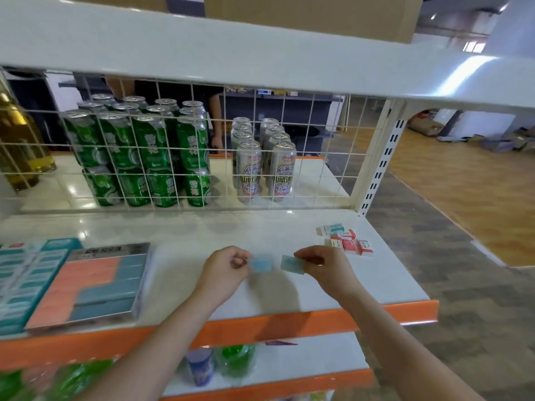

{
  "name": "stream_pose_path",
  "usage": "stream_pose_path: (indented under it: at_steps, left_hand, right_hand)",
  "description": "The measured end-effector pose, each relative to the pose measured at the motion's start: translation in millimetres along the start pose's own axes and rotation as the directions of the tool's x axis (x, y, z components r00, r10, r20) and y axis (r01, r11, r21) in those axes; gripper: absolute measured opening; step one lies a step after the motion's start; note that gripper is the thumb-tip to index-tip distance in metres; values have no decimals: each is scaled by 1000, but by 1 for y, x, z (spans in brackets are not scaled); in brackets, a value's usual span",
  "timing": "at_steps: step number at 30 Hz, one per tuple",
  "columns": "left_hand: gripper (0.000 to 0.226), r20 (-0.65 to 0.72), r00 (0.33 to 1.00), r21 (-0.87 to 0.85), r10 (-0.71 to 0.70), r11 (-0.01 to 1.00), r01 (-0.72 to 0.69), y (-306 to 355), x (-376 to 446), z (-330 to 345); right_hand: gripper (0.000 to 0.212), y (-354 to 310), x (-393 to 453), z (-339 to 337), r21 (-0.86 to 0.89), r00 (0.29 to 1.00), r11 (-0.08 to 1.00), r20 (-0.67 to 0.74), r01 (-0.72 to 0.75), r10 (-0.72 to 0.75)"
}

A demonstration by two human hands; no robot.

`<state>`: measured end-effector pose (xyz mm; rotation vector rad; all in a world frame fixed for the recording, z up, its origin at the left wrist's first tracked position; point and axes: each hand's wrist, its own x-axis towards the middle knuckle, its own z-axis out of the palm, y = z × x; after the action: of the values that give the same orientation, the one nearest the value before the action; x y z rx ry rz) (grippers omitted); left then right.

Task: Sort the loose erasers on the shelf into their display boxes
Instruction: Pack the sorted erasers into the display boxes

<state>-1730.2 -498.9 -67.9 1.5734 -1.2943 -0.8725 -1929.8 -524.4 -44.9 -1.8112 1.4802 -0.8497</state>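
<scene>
Head view: white shelf, wood floor.

Behind white wire grid: green cans stacked two high at left, silver cans in two rows beside them. Amber bottle far left. Cardboard box on top shelf. Green bottles on lower shelf.

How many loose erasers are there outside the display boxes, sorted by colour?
Blue erasers, one in the left hand, one in the right hand: 2
Red-and-white erasers in the pile: 4
Teal-and-white eraser in the pile: 1
Total: 7
</scene>
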Motion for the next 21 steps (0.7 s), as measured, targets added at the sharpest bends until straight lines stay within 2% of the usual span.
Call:
stream_pose_path:
  at_steps: [5,15,21]
  left_hand:
    - [23,-67,997,121,46,992,-38,-4,-4,-41]
    - [34,-127,990,243,66,969,-34,-27,-31,-133]
    - [20,-177,983,308,56,951,1,-47,-50,-179]
  right_hand:
    - [27,-23,4,30,2,1000,1000,20,19,-19]
    - [29,-82,-4,106,27,989,997,130,73,-76]
    - [28,-112,-13,149,30,981,995,167,100,-103]
